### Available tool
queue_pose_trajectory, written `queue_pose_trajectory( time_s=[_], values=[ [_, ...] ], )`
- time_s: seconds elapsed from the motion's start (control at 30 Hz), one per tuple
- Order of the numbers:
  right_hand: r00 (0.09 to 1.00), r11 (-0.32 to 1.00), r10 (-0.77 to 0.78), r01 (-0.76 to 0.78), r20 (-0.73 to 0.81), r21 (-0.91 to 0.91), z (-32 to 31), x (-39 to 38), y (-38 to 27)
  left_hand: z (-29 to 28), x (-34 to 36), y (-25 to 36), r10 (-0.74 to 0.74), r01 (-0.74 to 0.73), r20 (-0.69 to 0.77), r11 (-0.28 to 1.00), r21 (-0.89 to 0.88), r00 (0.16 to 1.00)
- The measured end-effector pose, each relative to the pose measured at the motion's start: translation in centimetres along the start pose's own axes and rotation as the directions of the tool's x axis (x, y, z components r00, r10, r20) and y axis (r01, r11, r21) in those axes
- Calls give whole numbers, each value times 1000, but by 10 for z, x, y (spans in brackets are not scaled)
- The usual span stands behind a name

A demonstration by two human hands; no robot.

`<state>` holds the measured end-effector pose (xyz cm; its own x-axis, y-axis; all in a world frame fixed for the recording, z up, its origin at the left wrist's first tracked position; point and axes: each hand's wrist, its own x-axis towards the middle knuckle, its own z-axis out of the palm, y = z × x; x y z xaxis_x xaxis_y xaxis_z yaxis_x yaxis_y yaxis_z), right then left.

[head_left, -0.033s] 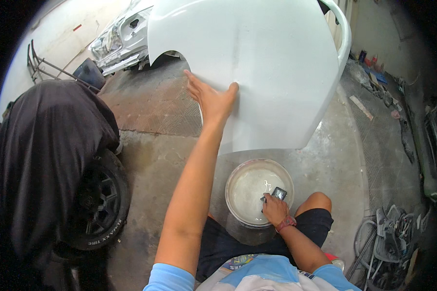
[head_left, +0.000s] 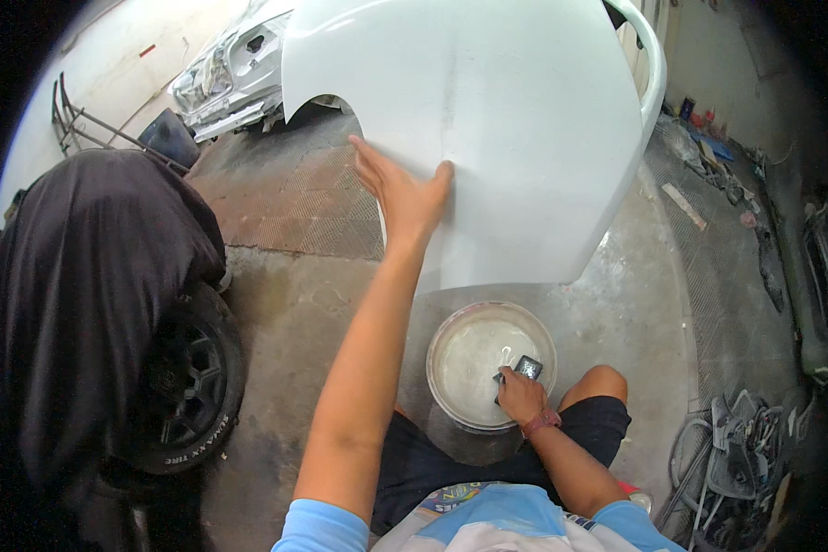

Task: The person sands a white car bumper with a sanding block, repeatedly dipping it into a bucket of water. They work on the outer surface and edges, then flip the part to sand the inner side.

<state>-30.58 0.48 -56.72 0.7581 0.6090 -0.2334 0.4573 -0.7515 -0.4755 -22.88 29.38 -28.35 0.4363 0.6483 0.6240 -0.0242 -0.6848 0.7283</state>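
Note:
A large white car body panel (head_left: 524,156) stands in front of me, with a faint grey streak down its face. My left hand (head_left: 405,198) is at the panel's left edge below a curved cutout, thumb on the white face and fingers spread apart from it, reaching out past the edge. Lower down, my right hand (head_left: 522,397) grips a small dark block (head_left: 529,367) with a wet, shiny top. It is over the right side of a round bucket (head_left: 439,405) of cloudy water; whether the block touches the water I cannot tell. A reddish band circles my right wrist.
At the left, a dark cloth (head_left: 92,276) drapes over something beside a black tyre (head_left: 225,405). Behind are a stripped white car part (head_left: 239,78) and a metal frame (head_left: 83,120). Cables and plastic parts (head_left: 745,460) lie at the lower right. The bucket stands between my knees.

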Motion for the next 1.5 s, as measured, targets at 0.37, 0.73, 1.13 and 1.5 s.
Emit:
queue_pose_trajectory(
  time_s=[0.37, 0.73, 1.13, 1.5],
  values=[
    [937, 926, 233, -132, 259, -353, 82, 97, 34, -17, -300, -130, -371, -445, 921, 809, 384, 120],
    [979, 586, 146, -202, 143, 785, 14, 75, 6, 1, -305, -171, -348, 577, 771, 816, -31, 534],
    [843, 156, 493, -327, 214, 932, 22, 52, -43, -11, -285, -186, -299, 911, 936, 411, -48, 184],
    [769, 548, -230, 609, -596, 574, -307, 67, -134, -24, -121, -170, -306, 306, 65, 952, 13, 950]
  ],
)
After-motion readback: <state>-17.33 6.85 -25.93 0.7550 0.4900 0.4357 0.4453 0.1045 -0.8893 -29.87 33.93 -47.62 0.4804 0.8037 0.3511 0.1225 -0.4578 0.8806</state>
